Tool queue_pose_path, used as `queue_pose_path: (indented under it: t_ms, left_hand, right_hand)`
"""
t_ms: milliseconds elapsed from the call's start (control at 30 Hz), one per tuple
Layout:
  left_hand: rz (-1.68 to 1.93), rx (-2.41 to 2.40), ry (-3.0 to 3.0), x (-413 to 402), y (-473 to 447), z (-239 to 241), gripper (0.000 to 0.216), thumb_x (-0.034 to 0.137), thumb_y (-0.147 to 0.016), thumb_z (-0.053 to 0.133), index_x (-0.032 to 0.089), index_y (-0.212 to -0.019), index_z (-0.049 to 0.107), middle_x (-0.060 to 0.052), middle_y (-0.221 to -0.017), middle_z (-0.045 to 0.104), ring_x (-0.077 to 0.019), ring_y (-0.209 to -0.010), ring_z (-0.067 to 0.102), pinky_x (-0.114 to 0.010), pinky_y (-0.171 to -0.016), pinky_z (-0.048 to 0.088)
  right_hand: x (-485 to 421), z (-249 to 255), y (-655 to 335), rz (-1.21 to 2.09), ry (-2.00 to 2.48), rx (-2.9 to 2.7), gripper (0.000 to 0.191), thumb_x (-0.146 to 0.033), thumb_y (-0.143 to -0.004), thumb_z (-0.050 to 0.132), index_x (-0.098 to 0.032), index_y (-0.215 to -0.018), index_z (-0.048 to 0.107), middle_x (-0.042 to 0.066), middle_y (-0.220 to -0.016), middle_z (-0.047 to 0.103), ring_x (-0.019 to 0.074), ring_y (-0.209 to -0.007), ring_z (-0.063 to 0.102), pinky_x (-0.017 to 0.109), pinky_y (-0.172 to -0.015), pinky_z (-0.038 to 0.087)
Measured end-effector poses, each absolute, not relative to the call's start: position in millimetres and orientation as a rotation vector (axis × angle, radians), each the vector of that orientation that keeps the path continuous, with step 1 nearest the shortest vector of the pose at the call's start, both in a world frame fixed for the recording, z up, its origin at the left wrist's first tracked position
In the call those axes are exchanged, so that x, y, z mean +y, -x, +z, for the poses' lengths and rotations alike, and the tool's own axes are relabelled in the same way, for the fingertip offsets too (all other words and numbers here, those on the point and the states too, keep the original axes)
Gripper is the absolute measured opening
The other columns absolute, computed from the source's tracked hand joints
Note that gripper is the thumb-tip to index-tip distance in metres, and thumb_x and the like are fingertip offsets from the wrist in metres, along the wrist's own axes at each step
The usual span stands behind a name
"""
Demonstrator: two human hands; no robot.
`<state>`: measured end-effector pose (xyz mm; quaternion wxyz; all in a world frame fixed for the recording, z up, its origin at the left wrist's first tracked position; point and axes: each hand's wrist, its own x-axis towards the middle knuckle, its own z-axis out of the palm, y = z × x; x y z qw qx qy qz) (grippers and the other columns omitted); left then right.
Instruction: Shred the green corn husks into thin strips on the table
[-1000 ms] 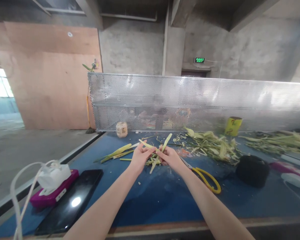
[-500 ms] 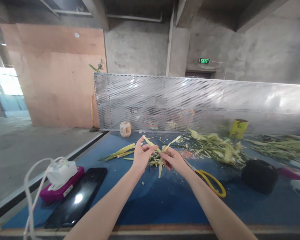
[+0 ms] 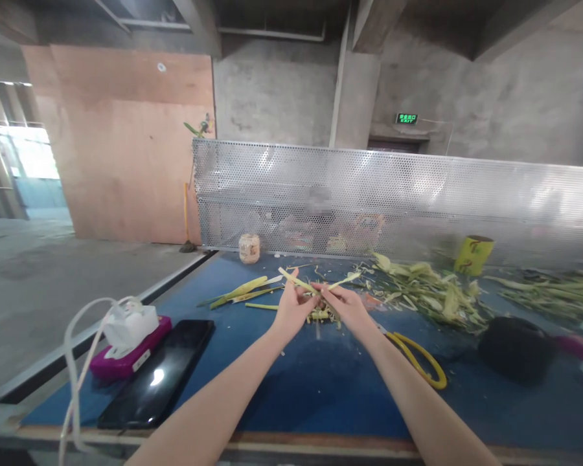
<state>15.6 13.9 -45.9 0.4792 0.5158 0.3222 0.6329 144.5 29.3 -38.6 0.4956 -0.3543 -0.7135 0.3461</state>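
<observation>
Both my hands meet above the blue tabletop, fingertips nearly touching. My left hand (image 3: pixel 291 307) pinches a pale green corn husk strip (image 3: pixel 292 279), whose free end points up and left. My right hand (image 3: pixel 348 309) has its thumb and fingers closed on a second husk strip (image 3: pixel 346 280) that sticks out up and right. Where the strips cross, my fingers hide part of them. Small plant scraps (image 3: pixel 324 315) lie beneath. Partly behind my right forearm is a pair of scissors with yellow handles (image 3: pixel 420 355). Loose husk leaves (image 3: pixel 243 291) lie left of my left hand.
A pile of husks (image 3: pixel 432 291) spreads at right, near a yellow tin (image 3: pixel 473 255) and a black round object (image 3: pixel 516 349). A spool of twine (image 3: pixel 249 248) stands by the perforated metal screen (image 3: pixel 282 175). A phone (image 3: pixel 160 372) and a purple tissue box (image 3: pixel 126 362) with cables lie at left.
My hands have drawn closer together and the husk strips lie flatter. The strip end that hung below my fingers is no longer visible there. The view has turned slightly left.
</observation>
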Motion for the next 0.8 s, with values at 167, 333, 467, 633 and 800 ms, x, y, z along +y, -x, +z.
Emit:
queue_pose_path:
  t_ms: [167, 333, 467, 633, 800]
  left_hand:
    - [1.512, 0.699, -1.226, 16, -17, -45, 0.09, 0.013, -0.056, 0.067, 0.017, -0.13, 0.015, 0.0, -0.073, 0.064, -0.0092, -0.058, 0.058, -0.024, -0.064, 0.045]
    - [1.49, 0.796, -1.256, 14, -18, -43, 0.088, 0.018, -0.057, 0.068, 0.015, -0.129, 0.018, -0.004, -0.076, 0.065, -0.0096, -0.057, 0.056, -0.022, -0.056, 0.043]
    - [1.423, 0.797, -1.35, 15, -15, -41, 0.087, 0.018, -0.059, 0.067, 0.017, -0.129, 0.017, -0.004, -0.08, 0.064, -0.0093, -0.058, 0.056, -0.023, -0.058, 0.044]
    - [1.373, 0.768, -1.481, 16, -15, -40, 0.081, 0.018, -0.063, 0.063, 0.017, -0.129, 0.016, -0.003, -0.08, 0.062, -0.0104, -0.064, 0.058, -0.024, -0.062, 0.044]
    - [1.354, 0.79, -1.521, 13, -18, -39, 0.072, 0.016, -0.065, 0.06, 0.016, -0.125, 0.02, -0.001, -0.075, 0.06, -0.009, -0.063, 0.057, -0.023, -0.062, 0.044]
  right_hand:
    - [32, -42, -144, 0.899, 0.793, -1.654, 0.025, -0.038, -0.069, 0.053, -0.018, -0.077, 0.067, 0.005, -0.086, 0.065, 0.0202, -0.08, 0.056, 0.033, -0.072, 0.043]
    - [34, -43, -148, 0.692, 0.843, -1.687, 0.026, -0.038, -0.072, 0.05, -0.018, -0.068, 0.066, 0.005, -0.077, 0.064, 0.0204, -0.079, 0.056, 0.032, -0.073, 0.041]
    - [30, -41, -147, 0.61, 0.882, -1.683, 0.028, -0.036, -0.075, 0.046, -0.018, -0.068, 0.066, 0.003, -0.071, 0.061, 0.0185, -0.073, 0.055, 0.029, -0.067, 0.041]
    - [26, -39, -146, 0.525, 0.882, -1.639, 0.031, -0.035, -0.077, 0.043, -0.017, -0.06, 0.062, 0.001, -0.059, 0.052, 0.0147, -0.062, 0.05, 0.024, -0.058, 0.038]
    - [23, -37, -147, 0.524, 0.855, -1.611, 0.032, -0.035, -0.076, 0.044, -0.016, -0.053, 0.057, -0.001, -0.055, 0.047, 0.0119, -0.057, 0.046, 0.023, -0.055, 0.035]
